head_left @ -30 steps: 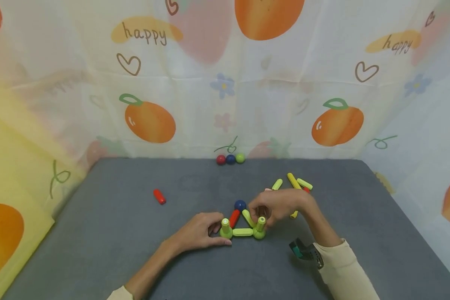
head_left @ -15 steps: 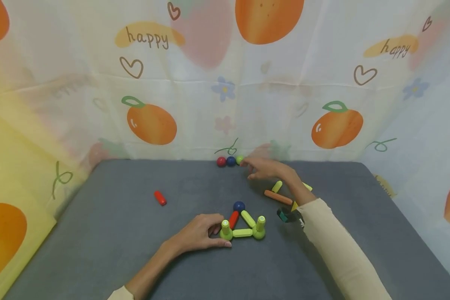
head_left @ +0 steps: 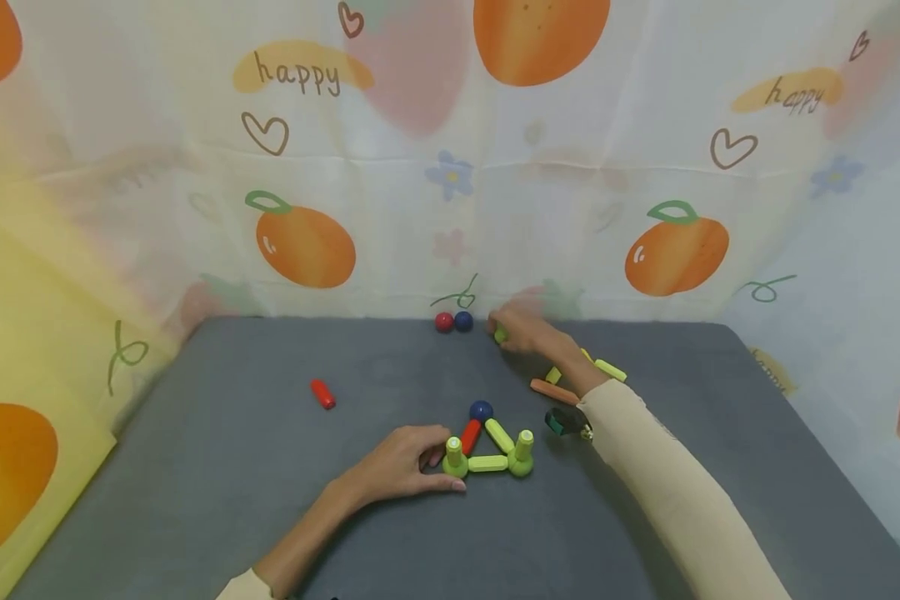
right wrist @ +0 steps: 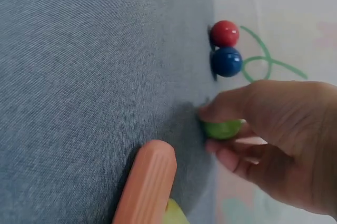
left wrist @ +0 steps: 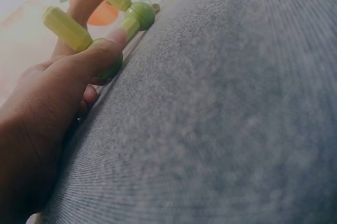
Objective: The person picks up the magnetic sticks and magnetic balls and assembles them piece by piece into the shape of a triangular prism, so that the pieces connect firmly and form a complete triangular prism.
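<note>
On the grey table a triangle of rods and balls lies in the head view. It has a blue ball (head_left: 481,410) at its far corner, a red rod (head_left: 470,437), a light green rod (head_left: 499,436) and a yellow-green rod (head_left: 488,463) as sides. From each green ball at the near corners a short rod (head_left: 524,442) stands up. My left hand (head_left: 399,463) holds the left green ball (head_left: 456,468) between thumb and fingers. At the back edge my right hand (head_left: 527,332) pinches a loose green ball (right wrist: 224,129), partly covered by the fingers.
Beside the right hand, a red ball (head_left: 444,322) and a dark blue ball (head_left: 463,321) sit at the back edge by the patterned cloth. An orange rod (right wrist: 147,182) and several yellow-green rods lie under the right forearm. A red rod (head_left: 323,394) lies alone at left.
My right hand has left the triangle, reached the row of balls at the back and taken the green one, pulling it a little rightward. The left hand stays on the triangle.
</note>
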A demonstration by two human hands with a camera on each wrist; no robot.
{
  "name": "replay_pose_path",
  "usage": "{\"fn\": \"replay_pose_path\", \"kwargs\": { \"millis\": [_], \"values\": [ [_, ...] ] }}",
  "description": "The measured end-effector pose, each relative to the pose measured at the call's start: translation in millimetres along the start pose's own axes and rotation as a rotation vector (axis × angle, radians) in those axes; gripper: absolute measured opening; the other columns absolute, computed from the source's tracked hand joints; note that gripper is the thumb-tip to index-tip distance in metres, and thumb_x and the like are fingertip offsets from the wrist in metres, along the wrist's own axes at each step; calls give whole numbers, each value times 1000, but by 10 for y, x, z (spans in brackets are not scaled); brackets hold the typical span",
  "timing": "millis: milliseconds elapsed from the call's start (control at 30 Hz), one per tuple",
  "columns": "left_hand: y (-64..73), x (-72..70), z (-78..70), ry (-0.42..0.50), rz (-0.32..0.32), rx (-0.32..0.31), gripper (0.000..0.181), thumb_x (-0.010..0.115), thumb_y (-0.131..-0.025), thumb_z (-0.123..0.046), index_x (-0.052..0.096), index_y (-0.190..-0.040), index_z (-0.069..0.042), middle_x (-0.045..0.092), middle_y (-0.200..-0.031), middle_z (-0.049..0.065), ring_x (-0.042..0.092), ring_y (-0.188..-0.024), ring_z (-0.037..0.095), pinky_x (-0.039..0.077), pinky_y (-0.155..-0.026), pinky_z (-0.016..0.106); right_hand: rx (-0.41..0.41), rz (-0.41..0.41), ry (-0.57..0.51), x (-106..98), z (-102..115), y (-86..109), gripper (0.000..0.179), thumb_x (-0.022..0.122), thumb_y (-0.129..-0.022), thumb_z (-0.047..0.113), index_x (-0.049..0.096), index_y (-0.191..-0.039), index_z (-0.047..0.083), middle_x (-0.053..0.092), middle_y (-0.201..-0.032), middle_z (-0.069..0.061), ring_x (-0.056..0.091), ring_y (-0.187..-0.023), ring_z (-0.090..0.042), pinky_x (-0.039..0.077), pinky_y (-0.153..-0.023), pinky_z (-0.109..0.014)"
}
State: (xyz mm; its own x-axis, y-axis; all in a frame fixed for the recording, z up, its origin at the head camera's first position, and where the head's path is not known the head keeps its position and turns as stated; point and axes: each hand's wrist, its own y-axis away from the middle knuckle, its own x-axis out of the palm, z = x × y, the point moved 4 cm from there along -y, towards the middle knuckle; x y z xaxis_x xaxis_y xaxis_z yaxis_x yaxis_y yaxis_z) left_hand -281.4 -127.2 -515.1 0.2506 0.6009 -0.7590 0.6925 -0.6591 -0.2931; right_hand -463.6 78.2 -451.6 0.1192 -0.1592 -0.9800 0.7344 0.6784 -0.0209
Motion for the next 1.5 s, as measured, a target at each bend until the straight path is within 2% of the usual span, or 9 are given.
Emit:
{"fn": "replay_pose_path", "kwargs": {
  "millis": [167,367,600,700,967,1100,1233,1333,1500],
  "values": [
    [16,-5,21,-2,-12,0,46,83,-85,-52,50,-83,-21,43,-70,-10,34,-61,-6,29,-59,13,-41,44,-91,-129,99,250,27,73,-93,4,66,-117,-6,67,-116,-22,63,-106,-35,52,-93,-50],
    [9,1,16,-7,-6,-1,46,83,-85,-53,50,-83,-21,44,-71,-10,34,-61,-5,29,-60,13,-88,205,-282,-470,379,786,33,69,-100,15,65,-131,4,71,-121,-12,69,-99,-19,57,-88,-39],
    [-2,12,11,-15,-5,0,45,83,-85,-52,51,-84,-21,44,-71,-10,34,-61,-6,29,-59,13,-456,261,-439,-658,750,1266,28,74,-98,17,65,-126,17,66,-112,-1,59,-87,-9,55,-80,-29],
    [1,5,6,-13,-12,5,45,84,-85,-51,51,-84,-21,44,-71,-10,33,-60,-6,29,-59,13,-536,268,-442,-629,843,1348,28,75,-97,16,64,-122,19,64,-111,1,57,-85,-8,54,-78,-24],
    [-17,7,11,-22,-14,7,45,85,-84,-49,50,-84,-20,43,-70,-10,33,-60,-6,29,-59,13,-454,298,-397,-494,883,1379,35,78,-94,14,63,-125,17,65,-118,-1,56,-94,-6,56,-83,-34],
    [-25,-5,12,-23,-11,5,46,84,-85,-50,50,-83,-20,43,-70,-10,33,-60,-5,29,-59,13,-362,322,-395,-431,827,1379,48,81,-92,18,59,-135,13,64,-130,-7,56,-101,-7,56,-85,-37],
    [-26,-11,10,-37,-10,4,46,83,-85,-52,49,-83,-21,43,-70,-10,33,-61,-5,29,-60,13,-245,381,-428,-296,725,1382,61,84,-90,20,53,-142,8,60,-137,-10,62,-91,-9,57,-85,-35],
    [-18,-3,10,-41,-9,8,46,84,-85,-52,50,-83,-20,43,-70,-11,33,-61,-5,29,-59,13,-200,430,-468,-139,672,1397,57,83,-91,20,53,-138,6,62,-126,-7,63,-82,-5,57,-82,-28],
    [-8,-3,23,12,-1,22,47,88,-81,-49,52,-85,-19,45,-71,-10,36,-62,-6,32,-59,13,-204,421,-517,110,686,1426,27,80,-94,24,66,-113,9,66,-92,1,56,-75,2,51,-73,-20]
  ]
}}
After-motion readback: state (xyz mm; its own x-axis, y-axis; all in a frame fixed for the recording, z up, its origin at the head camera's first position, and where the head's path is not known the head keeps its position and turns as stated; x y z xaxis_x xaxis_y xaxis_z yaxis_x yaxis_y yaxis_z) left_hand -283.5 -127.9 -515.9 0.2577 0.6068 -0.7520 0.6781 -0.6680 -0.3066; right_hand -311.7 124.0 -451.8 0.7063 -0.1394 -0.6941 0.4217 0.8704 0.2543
